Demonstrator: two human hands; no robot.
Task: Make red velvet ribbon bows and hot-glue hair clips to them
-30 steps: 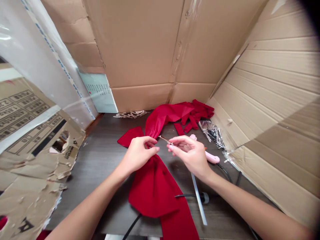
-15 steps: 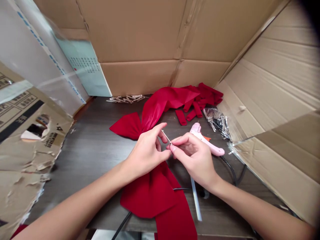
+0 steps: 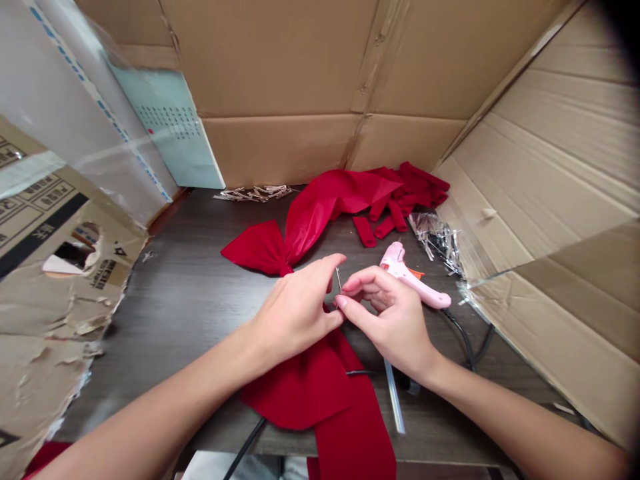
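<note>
A slim metal hair clip [image 3: 339,280] stands almost upright, its lower end pinched between the thumb and index finger of my right hand [image 3: 387,320]. My left hand [image 3: 300,303] is right beside it, thumb and index finger spread apart around the clip; its other fingers curl in and are partly hidden. Beneath my hands lies a red fabric bow [image 3: 300,387] with long tails, gathered at a narrow middle that my left hand partly covers. Its upper part [image 3: 257,247] spreads over the dark table.
A pink glue gun [image 3: 415,280] with a clear glue stick [image 3: 394,397] and black cable lies at right. Behind are folded red fabric strips [image 3: 393,220], a bag of metal clips [image 3: 437,240] and a pile of hair clips [image 3: 255,193]. Cardboard walls [image 3: 280,147] enclose the table.
The clip has turned from a slant to nearly upright in my right fingers. My left thumb has moved slightly down, away from the right fingertips. The view has shifted slightly.
</note>
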